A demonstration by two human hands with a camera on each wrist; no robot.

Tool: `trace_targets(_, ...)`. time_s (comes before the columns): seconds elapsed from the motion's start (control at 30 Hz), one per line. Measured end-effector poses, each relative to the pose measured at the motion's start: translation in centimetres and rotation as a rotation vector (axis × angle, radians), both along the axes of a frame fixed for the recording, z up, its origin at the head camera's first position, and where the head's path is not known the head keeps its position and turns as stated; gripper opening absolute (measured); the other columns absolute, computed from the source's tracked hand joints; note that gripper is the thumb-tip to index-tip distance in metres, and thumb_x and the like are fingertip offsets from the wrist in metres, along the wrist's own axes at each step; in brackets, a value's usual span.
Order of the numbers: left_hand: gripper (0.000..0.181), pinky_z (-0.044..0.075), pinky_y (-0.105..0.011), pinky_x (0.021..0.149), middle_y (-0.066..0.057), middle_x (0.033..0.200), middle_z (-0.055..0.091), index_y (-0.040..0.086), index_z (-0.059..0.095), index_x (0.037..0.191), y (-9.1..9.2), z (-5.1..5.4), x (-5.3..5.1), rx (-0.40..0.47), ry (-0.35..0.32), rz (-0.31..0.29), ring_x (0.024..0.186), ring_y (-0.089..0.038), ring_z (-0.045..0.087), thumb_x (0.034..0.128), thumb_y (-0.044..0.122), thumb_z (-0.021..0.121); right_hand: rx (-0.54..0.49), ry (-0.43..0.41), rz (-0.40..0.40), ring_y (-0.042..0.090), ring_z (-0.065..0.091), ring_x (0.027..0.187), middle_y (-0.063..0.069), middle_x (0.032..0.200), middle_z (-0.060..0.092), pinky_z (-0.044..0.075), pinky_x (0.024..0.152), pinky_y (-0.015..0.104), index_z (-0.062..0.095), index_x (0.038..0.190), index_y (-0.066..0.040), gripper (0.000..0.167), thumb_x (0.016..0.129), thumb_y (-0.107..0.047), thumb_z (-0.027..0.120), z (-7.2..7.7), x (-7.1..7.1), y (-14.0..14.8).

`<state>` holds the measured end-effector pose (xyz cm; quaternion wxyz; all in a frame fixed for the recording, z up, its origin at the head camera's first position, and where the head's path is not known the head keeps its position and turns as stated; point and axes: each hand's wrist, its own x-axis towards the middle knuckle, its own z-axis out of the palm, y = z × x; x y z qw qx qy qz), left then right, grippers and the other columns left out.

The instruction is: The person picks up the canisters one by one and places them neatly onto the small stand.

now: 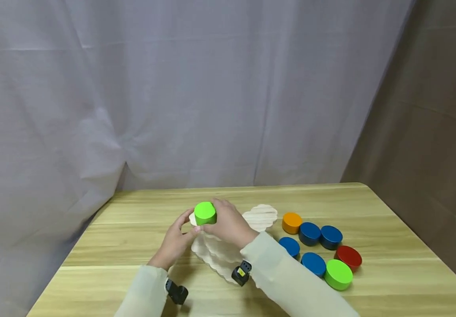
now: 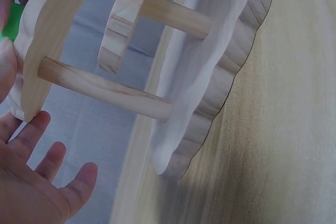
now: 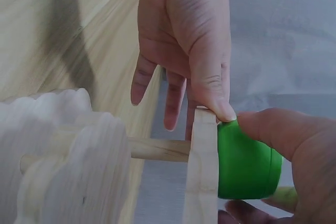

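Observation:
A tiered wooden stand [image 1: 214, 255] with scalloped cloud-shaped boards rises from the table, its boards joined by round wooden dowels [image 2: 105, 87]. On its top board [image 3: 202, 177] sits a bright green round block [image 1: 205, 213], flat against the wood. My right hand [image 1: 229, 224] grips this block from the right, thumb on the near side and fingers partly hidden behind. From the left, my left hand [image 1: 174, 244] pinches the top board's edge, thumb above beside the block and fingertips beneath. Its other fingers are spread below the board in the left wrist view.
Right of the stand lie an orange block [image 1: 292, 223], several blue blocks [image 1: 310, 233], a red block [image 1: 348, 258] and another green block [image 1: 338, 274]. They rest on the wooden table [image 1: 93, 273]. A grey curtain [image 1: 196, 97] hangs behind.

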<state>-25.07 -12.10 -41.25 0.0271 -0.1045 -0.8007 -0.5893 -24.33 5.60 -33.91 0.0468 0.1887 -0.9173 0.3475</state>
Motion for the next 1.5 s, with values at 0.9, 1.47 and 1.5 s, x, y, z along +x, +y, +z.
trace_targets(0.9, 0.063, 0.045, -0.050, 0.098, -0.022, 0.140, 0.044, 0.012, 0.037, 0.148, -0.6, 0.3, 0.4, 0.037, -0.032, 0.003, 0.129, -0.037, 0.042, 0.0923, 0.018, 0.065, 0.113, 0.467, 0.061, 0.030, 0.031, 0.137, 0.009, 0.153, 0.030, 0.041, 0.098, 0.059, 0.035, 0.149, -0.012, 0.097, 0.070, -0.040, 0.085, -1.5, 6.4, 12.9)
trace_targets(1.47, 0.065, 0.042, -0.053, 0.101, -0.024, 0.143, 0.041, 0.011, 0.035, 0.149, -0.7, 0.3, 0.4, -0.003, -0.040, 0.001, 0.132, -0.041, 0.037, 0.0927, 0.021, 0.065, 0.022, 0.275, -0.111, 0.041, 0.035, 0.131, 0.015, 0.155, 0.022, 0.038, 0.091, 0.070, 0.024, 0.153, -0.022, 0.098, 0.075, -0.032, 0.083, -3.6, 7.8, 21.4)
trace_targets(1.5, 0.065, 0.042, -0.053, 0.101, -0.024, 0.143, 0.041, 0.011, 0.035, 0.149, -0.7, 0.3, 0.3, -0.001, -0.038, -0.004, 0.133, -0.041, 0.037, 0.0927, 0.022, 0.065, 0.024, 0.263, -0.127, 0.042, 0.035, 0.131, 0.016, 0.155, 0.022, 0.037, 0.091, 0.071, 0.024, 0.154, -0.022, 0.098, 0.076, -0.033, 0.083, -3.7, 7.8, 21.9)
